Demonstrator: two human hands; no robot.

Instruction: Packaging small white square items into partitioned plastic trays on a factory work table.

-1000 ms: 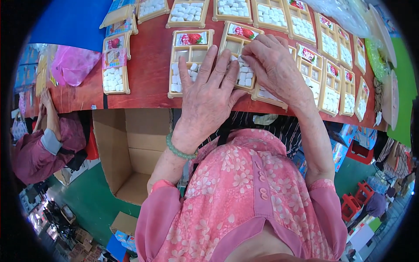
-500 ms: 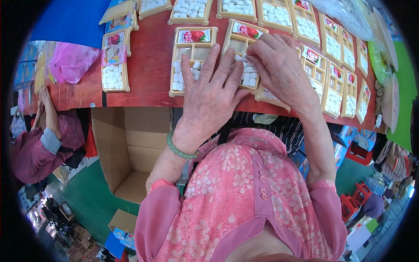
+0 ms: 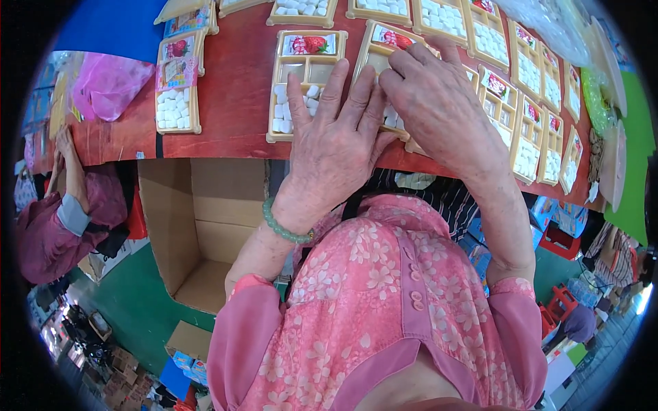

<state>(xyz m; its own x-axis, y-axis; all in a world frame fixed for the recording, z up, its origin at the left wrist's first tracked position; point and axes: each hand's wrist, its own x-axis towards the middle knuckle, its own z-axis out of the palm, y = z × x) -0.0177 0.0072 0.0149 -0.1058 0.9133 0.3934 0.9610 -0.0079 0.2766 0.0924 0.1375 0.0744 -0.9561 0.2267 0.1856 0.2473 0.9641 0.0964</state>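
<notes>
Head view: left hand [image 3: 336, 140] lies flat, fingers spread, on the white-cube tray [image 3: 301, 85] at the red bench [image 3: 233, 96] edge. Right hand [image 3: 439, 103] has slid closer, open, covering the neighbouring tray [image 3: 384, 44]. Pressing goes on.

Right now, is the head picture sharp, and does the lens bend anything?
Head view: evenly lit; the left hand and right hand look sharp; the red table edge bows with fisheye; black corners ring the frame; the plastic sheet top right shows glare.
</notes>
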